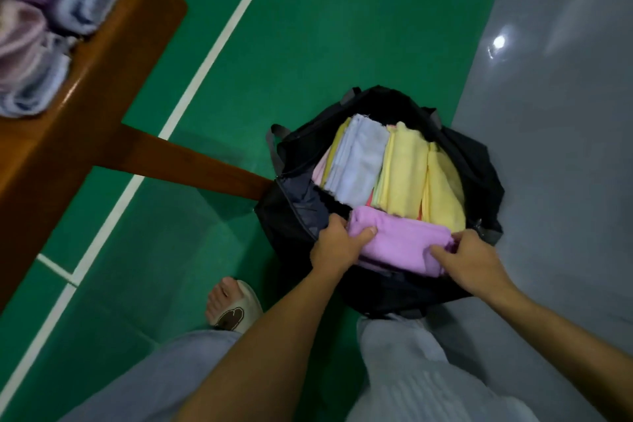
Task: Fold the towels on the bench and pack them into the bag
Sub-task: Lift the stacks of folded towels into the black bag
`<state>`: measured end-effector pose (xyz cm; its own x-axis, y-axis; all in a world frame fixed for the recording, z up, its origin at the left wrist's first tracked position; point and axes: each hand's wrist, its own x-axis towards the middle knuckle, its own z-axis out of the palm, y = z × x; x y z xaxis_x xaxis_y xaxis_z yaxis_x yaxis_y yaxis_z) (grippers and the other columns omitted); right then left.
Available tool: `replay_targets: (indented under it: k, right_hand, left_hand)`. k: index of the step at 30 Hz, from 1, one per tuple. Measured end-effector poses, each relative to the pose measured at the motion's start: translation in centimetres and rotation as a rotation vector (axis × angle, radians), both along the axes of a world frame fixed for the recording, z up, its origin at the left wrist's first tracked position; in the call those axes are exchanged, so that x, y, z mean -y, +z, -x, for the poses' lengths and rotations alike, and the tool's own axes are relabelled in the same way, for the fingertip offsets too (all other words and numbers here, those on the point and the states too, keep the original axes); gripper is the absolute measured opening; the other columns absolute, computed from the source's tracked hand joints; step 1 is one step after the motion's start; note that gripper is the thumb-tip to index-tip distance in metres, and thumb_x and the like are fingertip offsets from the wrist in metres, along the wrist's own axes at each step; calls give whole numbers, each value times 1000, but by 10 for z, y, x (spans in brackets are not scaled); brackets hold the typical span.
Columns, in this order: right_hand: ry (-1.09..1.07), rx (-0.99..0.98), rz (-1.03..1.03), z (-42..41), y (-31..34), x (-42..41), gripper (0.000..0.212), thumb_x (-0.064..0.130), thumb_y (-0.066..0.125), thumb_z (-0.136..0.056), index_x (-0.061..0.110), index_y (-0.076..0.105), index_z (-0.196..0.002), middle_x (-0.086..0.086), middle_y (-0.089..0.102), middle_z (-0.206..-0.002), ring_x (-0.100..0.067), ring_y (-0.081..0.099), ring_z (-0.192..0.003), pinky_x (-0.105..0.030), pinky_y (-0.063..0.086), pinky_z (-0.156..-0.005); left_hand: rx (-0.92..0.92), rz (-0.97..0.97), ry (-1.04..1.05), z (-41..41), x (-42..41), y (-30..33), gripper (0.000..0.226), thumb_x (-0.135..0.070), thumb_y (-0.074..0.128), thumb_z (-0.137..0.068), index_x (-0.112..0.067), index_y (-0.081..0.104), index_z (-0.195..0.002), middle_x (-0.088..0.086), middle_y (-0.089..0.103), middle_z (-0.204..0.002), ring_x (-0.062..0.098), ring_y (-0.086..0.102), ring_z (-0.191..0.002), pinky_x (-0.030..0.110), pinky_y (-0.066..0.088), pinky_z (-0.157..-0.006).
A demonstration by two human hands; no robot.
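An open black bag point(287, 216) sits on the floor below me. Inside it stand folded towels: a pale blue one point(356, 161), two yellow ones point(404, 171) and pink edges at the left. A folded purple towel point(404, 243) lies across the bag's near side. My left hand point(337, 245) grips its left end, thumb on top. My right hand point(469, 260) holds its right end with curled fingers. On the wooden bench point(113, 55) at upper left lie several folded towels point(51, 10) in purple, pink and pale blue.
A bench leg point(191, 161) slants down to the bag's left side. The floor is green with white lines point(205, 58); grey tiles point(555, 113) lie to the right. My foot in a white slipper point(233, 305) and my grey trouser legs fill the bottom.
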<state>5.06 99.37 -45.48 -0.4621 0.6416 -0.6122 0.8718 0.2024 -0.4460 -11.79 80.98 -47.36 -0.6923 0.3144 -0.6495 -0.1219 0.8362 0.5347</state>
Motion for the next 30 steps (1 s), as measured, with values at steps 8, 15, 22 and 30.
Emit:
replay_targets:
  k: [8, 15, 22, 30]
  right_hand:
    - [320, -75, -246, 25, 92, 3, 50, 54, 64, -93, 18, 56, -127, -6, 68, -123, -30, 67, -105, -49, 58, -87]
    - [612, -195, -399, 79, 179, 44, 51, 57, 56, -96, 21, 56, -132, 0, 69, -124, -23, 67, -102, -41, 57, -79]
    - [751, -379, -499, 140, 263, 110, 45, 57, 54, -96, 24, 58, -126, 0, 68, -123, -26, 65, -111, -42, 55, -85]
    - [786, -616, -426, 222, 339, 184, 42, 60, 57, -95, 29, 54, -123, 6, 65, -123, -23, 64, -113, -44, 53, -90]
  left_hand:
    - [-152, -271, 93, 23, 34, 81, 47, -46, 82, -88, -21, 62, -123, -2, 69, -116, 18, 68, -104, 28, 53, -89]
    - [-337, -377, 101, 58, 92, 189, 23, -41, 78, -93, -25, 66, -105, -6, 72, -96, 11, 69, -81, 29, 59, -78]
    - [-538, -431, 109, 85, 157, 294, 22, -39, 72, -99, -21, 67, -110, -6, 71, -100, 4, 68, -88, 24, 58, -78]
    - [-795, -440, 247, 134, 226, 363, 13, -32, 71, -100, -21, 69, -105, -5, 72, -97, 5, 68, -86, 26, 58, -72]
